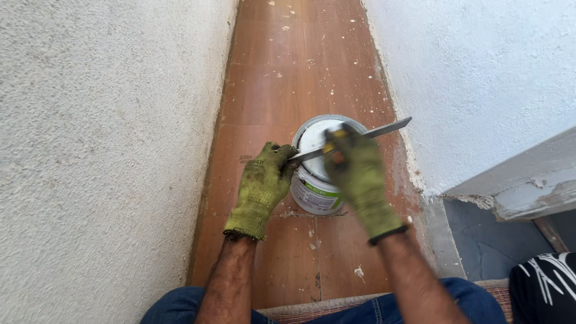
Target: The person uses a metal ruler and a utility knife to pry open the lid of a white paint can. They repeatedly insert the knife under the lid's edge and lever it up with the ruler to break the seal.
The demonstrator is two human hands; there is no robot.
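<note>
A white paint bucket [314, 193] with a green label stands on the brown tiled floor [282, 78], full of white paste. Both my hands wear green work gloves. My right hand [359, 175] grips a wide metal putty blade [389, 128] by its handle and holds it flat across the bucket's rim. My left hand [261, 185] is at the bucket's left side, fingers curled on the left end of the blade near the rim.
A rough white wall [102, 150] rises on the left and another white wall [480, 72] on the right, leaving a narrow floor strip with paint flecks. A grey ledge [522, 180] juts at the right. My jeans-clad knees [384, 309] are at the bottom.
</note>
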